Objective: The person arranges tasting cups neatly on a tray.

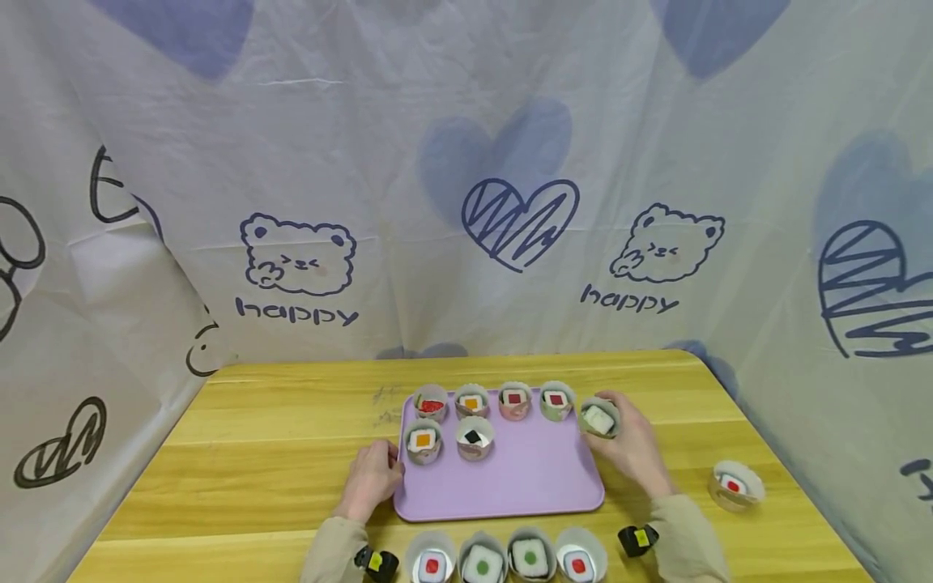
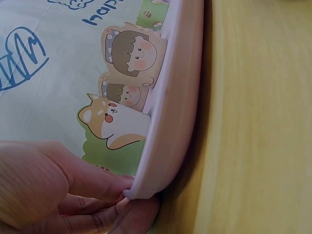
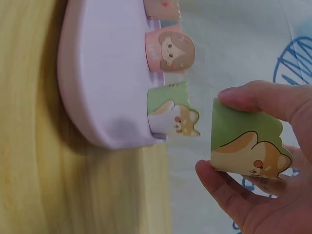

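A lilac tray lies on the wooden table and bears several paper cups with sushi-like pieces. At its left edge my left hand pinches the rim; in the left wrist view the thumb is over the rim, with fingers beneath. My right hand grips a green paper cup with a dog print between thumb and fingers. A plain white piece shows inside that cup in the head view. It is off the tray's far right corner, beside a green cup with a dark-red-topped piece.
Along the tray's back stand cups with red, orange and dark red tops. Before them are an orange-topped cup and a black-topped cup. Several more cups line the table's near edge, including a green-dotted one. Another cup stands far right.
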Demonstrator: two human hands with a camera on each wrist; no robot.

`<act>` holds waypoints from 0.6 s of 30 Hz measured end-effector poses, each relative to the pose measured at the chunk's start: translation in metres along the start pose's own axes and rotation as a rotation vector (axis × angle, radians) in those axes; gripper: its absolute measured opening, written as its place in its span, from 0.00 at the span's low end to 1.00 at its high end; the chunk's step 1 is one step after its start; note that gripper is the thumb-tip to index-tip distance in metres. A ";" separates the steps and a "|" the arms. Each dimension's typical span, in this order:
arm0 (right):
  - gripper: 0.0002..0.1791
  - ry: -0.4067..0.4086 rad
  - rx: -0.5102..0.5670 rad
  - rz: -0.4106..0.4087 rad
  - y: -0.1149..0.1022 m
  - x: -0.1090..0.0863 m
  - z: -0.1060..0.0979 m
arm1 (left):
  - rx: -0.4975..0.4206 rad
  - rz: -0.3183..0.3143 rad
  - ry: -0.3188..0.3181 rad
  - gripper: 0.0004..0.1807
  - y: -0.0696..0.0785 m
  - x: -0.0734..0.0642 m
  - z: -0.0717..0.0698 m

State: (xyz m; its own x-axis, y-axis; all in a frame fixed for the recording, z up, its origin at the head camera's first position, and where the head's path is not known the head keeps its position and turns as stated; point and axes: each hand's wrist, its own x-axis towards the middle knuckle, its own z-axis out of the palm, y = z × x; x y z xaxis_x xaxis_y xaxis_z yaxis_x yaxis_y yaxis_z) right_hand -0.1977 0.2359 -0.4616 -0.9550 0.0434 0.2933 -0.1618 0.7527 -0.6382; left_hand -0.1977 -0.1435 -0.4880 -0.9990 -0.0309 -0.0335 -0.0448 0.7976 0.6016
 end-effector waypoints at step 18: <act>0.35 -0.119 -0.021 -0.025 -0.020 0.009 0.011 | -0.010 0.007 0.005 0.01 -0.001 0.000 0.000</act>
State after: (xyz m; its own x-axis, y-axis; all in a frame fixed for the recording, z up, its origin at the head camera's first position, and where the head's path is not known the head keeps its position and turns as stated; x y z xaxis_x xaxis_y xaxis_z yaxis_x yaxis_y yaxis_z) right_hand -0.2064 0.2140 -0.4543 -0.9737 -0.0525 0.2218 -0.1817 0.7661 -0.6165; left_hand -0.1978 -0.1442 -0.4882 -0.9993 -0.0279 -0.0252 -0.0374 0.7919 0.6095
